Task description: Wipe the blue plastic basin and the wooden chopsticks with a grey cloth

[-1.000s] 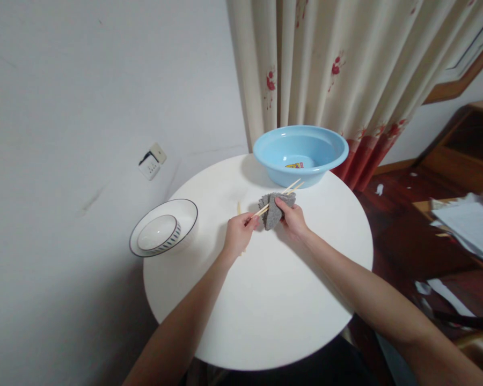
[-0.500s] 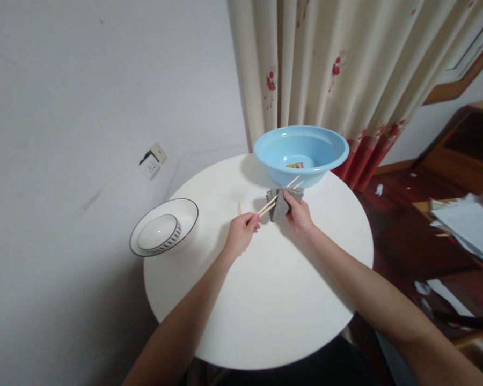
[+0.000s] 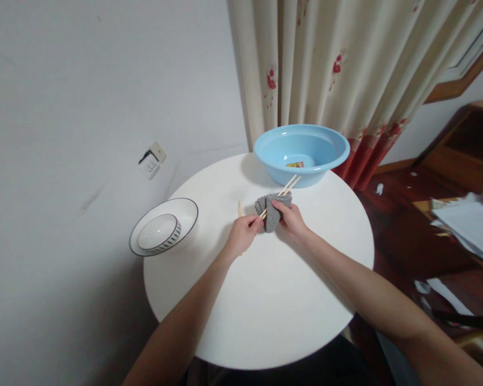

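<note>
My left hand (image 3: 243,234) is closed on the near ends of a pair of pale wooden chopsticks (image 3: 288,185). Around their middle a grey cloth (image 3: 272,216) is folded, pinched by my right hand (image 3: 293,218) with the thumb on top. The far tips of the chopsticks stick out past the cloth toward the blue basin. More chopsticks (image 3: 239,208) lie on the white table under my left hand, which covers most of them.
A light blue basin (image 3: 273,173) stands at the back of the round white table (image 3: 261,316). On the left, a small bowl (image 3: 158,231) sits inside a larger dark-rimmed bowl (image 3: 189,210). Behind are a wall and a curtain (image 3: 314,69); papers (image 3: 467,222) lie at the right.
My right hand and the grey cloth have slid along the chopsticks toward my left hand, leaving more of the far tips showing. My left hand has barely moved.
</note>
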`<move>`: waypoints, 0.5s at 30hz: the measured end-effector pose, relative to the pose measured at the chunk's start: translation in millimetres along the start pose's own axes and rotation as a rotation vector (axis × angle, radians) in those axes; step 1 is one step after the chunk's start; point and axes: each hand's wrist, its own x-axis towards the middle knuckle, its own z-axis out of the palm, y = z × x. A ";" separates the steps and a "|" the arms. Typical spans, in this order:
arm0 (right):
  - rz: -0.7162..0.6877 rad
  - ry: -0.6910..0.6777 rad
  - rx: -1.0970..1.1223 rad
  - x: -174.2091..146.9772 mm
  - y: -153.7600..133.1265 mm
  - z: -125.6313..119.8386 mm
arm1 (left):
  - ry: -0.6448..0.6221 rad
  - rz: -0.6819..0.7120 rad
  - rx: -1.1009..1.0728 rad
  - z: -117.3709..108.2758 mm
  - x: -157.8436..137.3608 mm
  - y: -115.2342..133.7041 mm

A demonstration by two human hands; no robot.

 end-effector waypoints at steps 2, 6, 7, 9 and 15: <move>-0.025 0.053 0.027 5.0 -5.5 -2.4 | -0.013 -0.008 0.002 -0.1 -0.6 0.2; -0.084 0.156 0.091 17.9 -21.0 -9.8 | -0.056 -0.035 -0.014 -2.9 -2.5 2.4; -0.103 0.181 0.114 21.3 -25.3 -12.0 | -0.069 -0.042 -0.018 -4.2 -3.2 3.2; -0.143 0.233 0.162 27.7 -33.3 -16.3 | -0.092 -0.053 -0.022 -7.5 -4.4 4.6; -0.215 0.291 0.273 37.7 -44.1 -26.1 | -0.131 -0.082 -0.028 -16.0 -6.4 7.4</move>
